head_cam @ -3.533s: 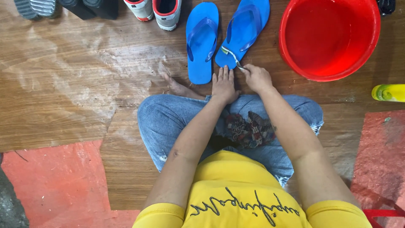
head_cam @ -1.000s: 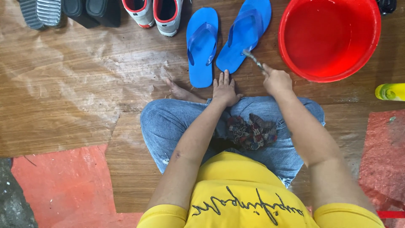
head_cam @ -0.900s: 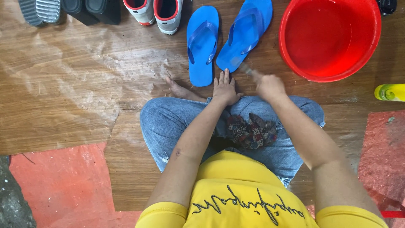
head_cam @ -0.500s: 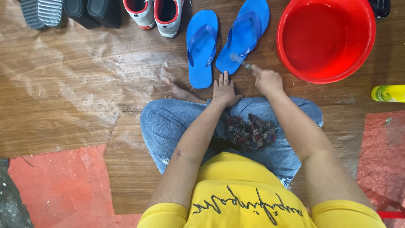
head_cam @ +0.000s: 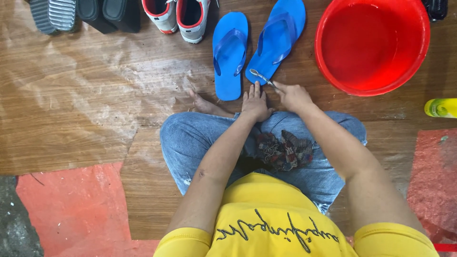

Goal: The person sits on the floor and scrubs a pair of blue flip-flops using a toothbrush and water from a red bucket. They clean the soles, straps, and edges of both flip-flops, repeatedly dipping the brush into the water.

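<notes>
I sit cross-legged on a wooden floor in blue jeans. My left hand [head_cam: 256, 102] lies flat on my knee with its fingers stretched forward and holds nothing. My right hand [head_cam: 293, 96] is just to its right and pinches a small metal tool [head_cam: 262, 77], which looks like a nail clipper or small scissors. The tool's tip is over my left fingertips. Right in front of both hands lie two blue flip-flops [head_cam: 230, 54] [head_cam: 277, 40]. My bare foot [head_cam: 204, 104] shows to the left of the left hand.
A red basin [head_cam: 371, 91] with water stands at the front right. White-and-red sneakers [head_cam: 190, 16], black shoes [head_cam: 109, 12] and a grey sole [head_cam: 52, 14] line the far edge. A yellow bottle [head_cam: 440, 107] lies at the right. A patterned cloth [head_cam: 284, 150] sits in my lap.
My right hand had swung out toward the red basin with the tool and has come back to my left fingertips. The left hand stayed on the knee.
</notes>
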